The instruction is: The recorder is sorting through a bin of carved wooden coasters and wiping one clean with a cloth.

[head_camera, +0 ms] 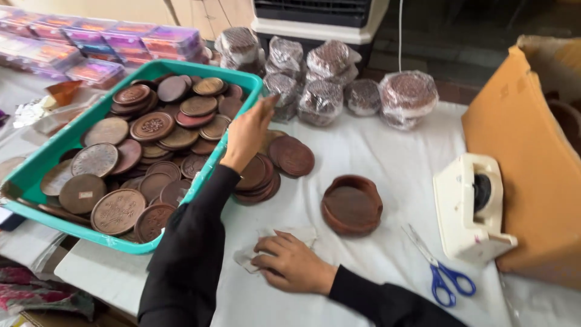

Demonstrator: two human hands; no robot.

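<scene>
A white-clothed table [387, 157] carries everything. At its left edge sits a large teal tray [36, 166] heaped with round brown carved wooden discs [151, 127], some dark, some reddish, patterned on top. Along the far edge stand plastic-wrapped bundles of discs [339, 79]. At the right edge leans a tan cardboard box [526, 163], with a cream tape dispenser [469, 209] just before it and blue-handled scissors [439, 269] nearer the front edge. Mid-table rests a round wooden holder [351, 204], shallow-rimmed and dark reddish-brown. Beside the tray's right wall lies a loose stack of discs [284, 160].

The left hand [248, 133], in a black sleeve, reaches over that stack, fingers extended toward the wrapped bundles; whether it grips anything cannot be told. The right hand [293, 263], near the front edge, lies loosely curled, fingertips pressing a small clear plastic wrapper [290, 236] flat on the cloth.
</scene>
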